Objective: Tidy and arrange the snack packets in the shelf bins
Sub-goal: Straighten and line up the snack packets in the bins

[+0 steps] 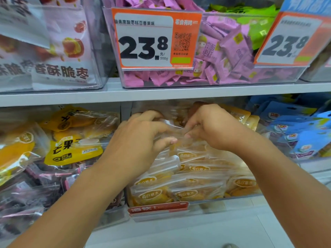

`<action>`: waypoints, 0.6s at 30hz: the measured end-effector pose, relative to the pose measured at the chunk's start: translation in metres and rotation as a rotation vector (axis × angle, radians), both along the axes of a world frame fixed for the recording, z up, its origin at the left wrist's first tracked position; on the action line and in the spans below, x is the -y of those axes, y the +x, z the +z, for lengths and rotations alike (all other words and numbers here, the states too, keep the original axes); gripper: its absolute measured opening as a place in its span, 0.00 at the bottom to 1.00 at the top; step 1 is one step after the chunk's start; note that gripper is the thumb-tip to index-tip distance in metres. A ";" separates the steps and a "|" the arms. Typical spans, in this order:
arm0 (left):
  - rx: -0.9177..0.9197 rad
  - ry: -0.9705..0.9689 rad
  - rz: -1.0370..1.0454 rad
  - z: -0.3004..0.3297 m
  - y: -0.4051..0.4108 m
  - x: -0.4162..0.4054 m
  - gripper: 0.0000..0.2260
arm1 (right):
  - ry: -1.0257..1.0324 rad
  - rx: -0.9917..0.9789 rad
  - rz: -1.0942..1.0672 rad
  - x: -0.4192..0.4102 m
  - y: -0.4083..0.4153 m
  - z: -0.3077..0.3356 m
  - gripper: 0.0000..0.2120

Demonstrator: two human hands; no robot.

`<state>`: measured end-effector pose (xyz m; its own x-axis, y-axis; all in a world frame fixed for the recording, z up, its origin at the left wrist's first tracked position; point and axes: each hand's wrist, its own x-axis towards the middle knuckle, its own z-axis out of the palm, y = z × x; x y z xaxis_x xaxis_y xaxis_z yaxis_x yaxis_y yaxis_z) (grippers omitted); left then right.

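Both hands are in the middle bin of the lower shelf; the left hand (141, 138) has its fingers curled and its thumb pressed in, pinching the crinkled edge of a clear snack packet (172, 130); the right hand (207, 126) comes in from the other side, fingers bent down onto the same packet, gripping its top edge so the film bunches between the two hands; both forearms reach up from the bottom of the view.

Below the hands, the clear bin (197, 200) holds a stack of transparent packets of orange dried fruit (186, 193), lying overlapped with their oval labels facing up; a red label strip (157, 208) sits on the bin's front edge.

To the left, a neighbouring bin carries yellow mango packets (71, 149) heaped over dark purple-trimmed packets (35, 187); to the right, blue packets (308, 140) stand tilted in their own bin.

The grey shelf edge (125, 96) runs across just above the hands; on the upper shelf a clear bin is filled with small pink sweets wrappers (229, 56), with green wrappers (258, 24) behind them; an orange price tag (154, 39) reading 23.8 hangs on its front; a second orange tag (290, 40) hangs further right, and large white-and-pink bags (64, 51) stand in the bin at the far left.
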<state>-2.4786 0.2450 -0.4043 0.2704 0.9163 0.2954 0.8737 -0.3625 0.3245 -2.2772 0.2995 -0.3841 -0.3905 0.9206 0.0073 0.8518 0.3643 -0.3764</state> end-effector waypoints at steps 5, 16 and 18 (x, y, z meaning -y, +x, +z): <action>-0.092 -0.053 -0.079 0.002 -0.008 -0.003 0.20 | 0.229 -0.005 0.077 0.014 0.017 0.005 0.04; -0.031 -0.043 -0.014 0.002 -0.021 -0.007 0.11 | 0.395 -0.010 -0.064 0.021 0.076 0.026 0.05; -0.072 -0.011 -0.008 0.004 -0.018 -0.004 0.09 | 0.325 0.032 -0.041 0.021 0.078 0.024 0.06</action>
<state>-2.4964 0.2492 -0.3999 0.2983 0.9171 0.2646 0.8917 -0.3666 0.2653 -2.1991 0.2789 -0.3601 -0.3580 0.8869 0.2918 0.8778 0.4262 -0.2186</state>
